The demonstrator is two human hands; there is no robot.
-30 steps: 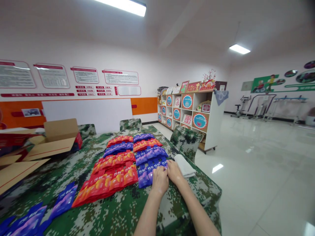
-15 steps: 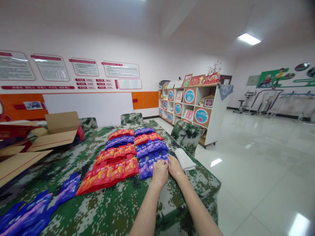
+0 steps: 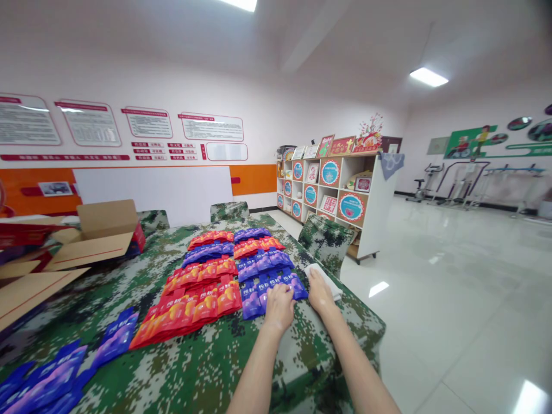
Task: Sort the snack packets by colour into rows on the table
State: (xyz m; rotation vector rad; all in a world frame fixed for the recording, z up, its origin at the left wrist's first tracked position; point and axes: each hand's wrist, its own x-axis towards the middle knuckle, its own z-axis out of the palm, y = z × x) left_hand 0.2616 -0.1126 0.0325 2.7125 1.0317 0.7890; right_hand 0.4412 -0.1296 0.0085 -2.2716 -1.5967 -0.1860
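Observation:
My left hand (image 3: 280, 309) rests with bent fingers on the near edge of the front row of blue packets (image 3: 253, 298), closed on a packet there; its fingertips are partly hidden. My right hand (image 3: 321, 293) lies at the left side of a folded white cloth (image 3: 334, 287), fingers stretched forward, with no packet in it. A blue packet at the row's right end lies between the two hands. Red packets (image 3: 204, 305) overlap in rows to the left of the blue ones. Behind them, more red and blue rows (image 3: 257, 246) alternate in two columns.
Loose blue packets (image 3: 52, 376) lie at the table's left front. Open cardboard boxes (image 3: 106, 227) stand at the far left. The camouflage tablecloth (image 3: 207, 368) drops over the right edge, near a chair (image 3: 325, 241). A white shelf unit (image 3: 371, 207) stands beyond.
My right hand has left the blue packets and moved right to the cloth, uncovering the row's right end. My left hand stays at the row. The view has tilted slightly upward.

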